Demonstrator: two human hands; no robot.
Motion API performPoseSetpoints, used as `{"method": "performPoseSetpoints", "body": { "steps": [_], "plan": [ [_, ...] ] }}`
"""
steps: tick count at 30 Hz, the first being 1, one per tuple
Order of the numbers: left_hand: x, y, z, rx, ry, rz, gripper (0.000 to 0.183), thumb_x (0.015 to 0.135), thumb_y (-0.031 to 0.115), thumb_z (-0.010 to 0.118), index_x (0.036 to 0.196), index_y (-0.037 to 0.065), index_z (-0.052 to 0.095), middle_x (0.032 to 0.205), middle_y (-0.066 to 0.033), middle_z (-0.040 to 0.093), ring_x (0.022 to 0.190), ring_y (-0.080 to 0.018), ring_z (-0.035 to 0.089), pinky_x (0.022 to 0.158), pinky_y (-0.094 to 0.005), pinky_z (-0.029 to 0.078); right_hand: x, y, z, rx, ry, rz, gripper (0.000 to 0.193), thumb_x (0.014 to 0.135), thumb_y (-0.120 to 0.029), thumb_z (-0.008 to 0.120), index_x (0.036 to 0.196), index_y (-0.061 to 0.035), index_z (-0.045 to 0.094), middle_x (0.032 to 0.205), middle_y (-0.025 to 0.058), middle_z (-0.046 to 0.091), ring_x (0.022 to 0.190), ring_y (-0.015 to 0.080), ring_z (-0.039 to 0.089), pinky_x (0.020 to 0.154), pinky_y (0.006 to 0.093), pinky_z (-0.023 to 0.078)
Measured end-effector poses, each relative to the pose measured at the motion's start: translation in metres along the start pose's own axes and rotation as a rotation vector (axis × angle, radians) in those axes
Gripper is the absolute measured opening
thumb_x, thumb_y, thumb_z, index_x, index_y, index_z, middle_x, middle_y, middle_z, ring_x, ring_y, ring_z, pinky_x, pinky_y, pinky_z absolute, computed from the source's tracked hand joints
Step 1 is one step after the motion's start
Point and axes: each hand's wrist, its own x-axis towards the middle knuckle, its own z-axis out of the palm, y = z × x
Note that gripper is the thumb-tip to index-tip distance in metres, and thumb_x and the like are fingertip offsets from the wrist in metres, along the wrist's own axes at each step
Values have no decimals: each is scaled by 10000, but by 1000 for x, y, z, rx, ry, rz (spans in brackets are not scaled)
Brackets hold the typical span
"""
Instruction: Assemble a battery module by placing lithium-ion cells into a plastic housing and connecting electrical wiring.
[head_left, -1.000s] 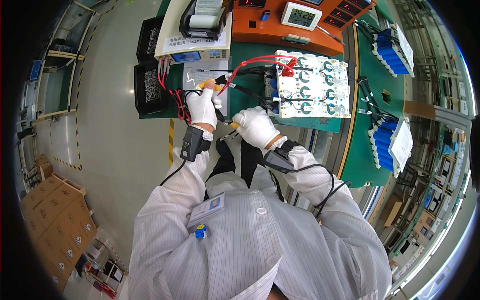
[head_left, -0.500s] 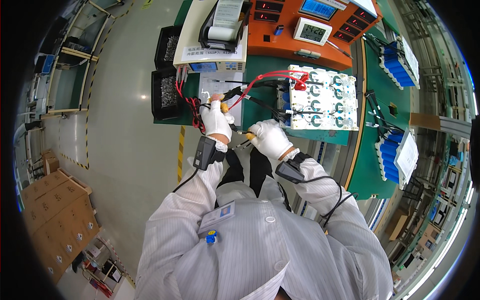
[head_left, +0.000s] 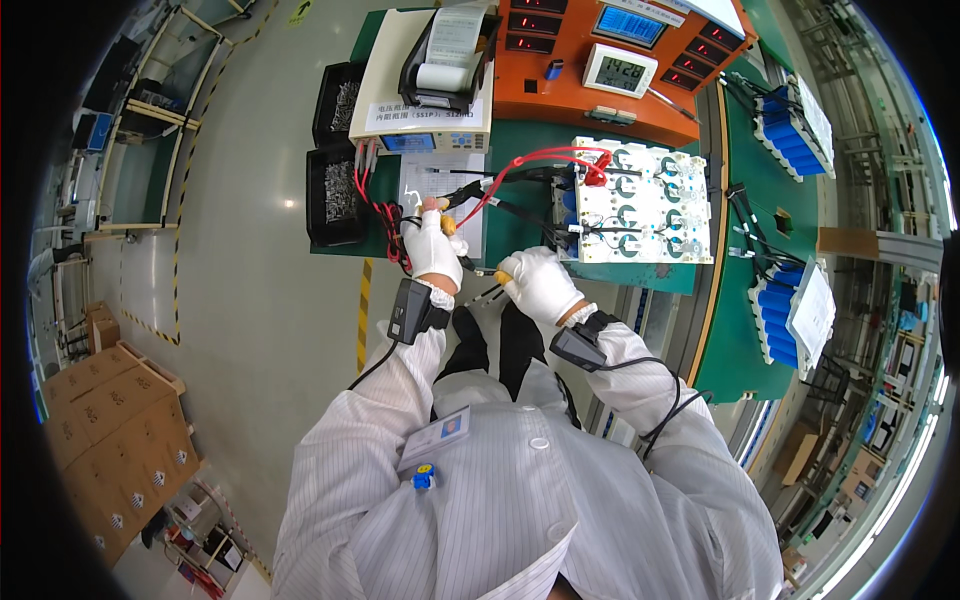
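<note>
My left hand (head_left: pixel 432 246), in a white glove with the fingertips in yellow covers, is closed on black cables at the bench's front edge. Its fingers hide much of what they grip. To its right, my right hand (head_left: pixel 541 284), gloved the same way, pinches a thin black cable (head_left: pixel 481 272) that runs between both hands. Loose cable ends hang below it. Black and red leads (head_left: pixel 520 161) run from near my left hand to a battery pack (head_left: pixel 645 205) with a white top plate and blue cells. Coiled red test leads (head_left: pixel 390 222) lie just left of my left hand.
A beige meter (head_left: pixel 420 120) carries a small printer (head_left: pixel 447 75). An orange instrument cabinet (head_left: pixel 560 105) with a white clock (head_left: pixel 620 70) stands behind the pack. Black bins (head_left: pixel 335 235) of small metal parts sit at left. More blue battery packs (head_left: pixel 778 315) lie at right.
The view has shifted slightly, so the bench sits a little lower. My right hand has lowered a little relative to the bench edge. Both hands keep their grips.
</note>
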Motion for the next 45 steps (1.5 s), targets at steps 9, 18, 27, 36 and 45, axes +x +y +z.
{"method": "performPoseSetpoints", "body": {
  "steps": [9,18,27,36,45],
  "plan": [
    [1,-1,1,10,-3,-11,282,970,368,630,918,91,618,624,4,441,396,-95,311,379,-269,267,0,-1,-1,1,-21,16,158,862,-224,649,873,-70,680,818,138,665,825,349,641,780,456,503],
    [3,-1,1,27,10,-5,292,974,379,620,922,92,629,636,1,432,405,-100,311,382,-270,273,1,0,0,15,-26,13,156,862,-224,646,869,-72,678,816,135,664,825,348,640,789,452,500],
    [7,-2,-4,21,-3,-9,311,964,402,630,928,93,626,638,3,429,409,-103,319,378,-270,276,2,0,1,36,10,-4,146,865,-217,642,854,-74,672,799,137,659,813,349,637,785,456,498],
    [2,-1,2,46,25,-7,307,976,391,608,963,86,640,601,13,445,409,-91,316,393,-271,266,1,1,0,20,-1,3,140,861,-217,656,871,-80,678,803,132,661,815,347,636,789,454,495],
    [4,-3,3,31,56,-20,295,978,386,608,959,93,639,609,8,451,410,-92,320,389,-267,260,-1,2,2,23,-4,7,133,849,-207,658,880,-80,679,815,130,665,824,348,636,797,448,496]
  ]
}}
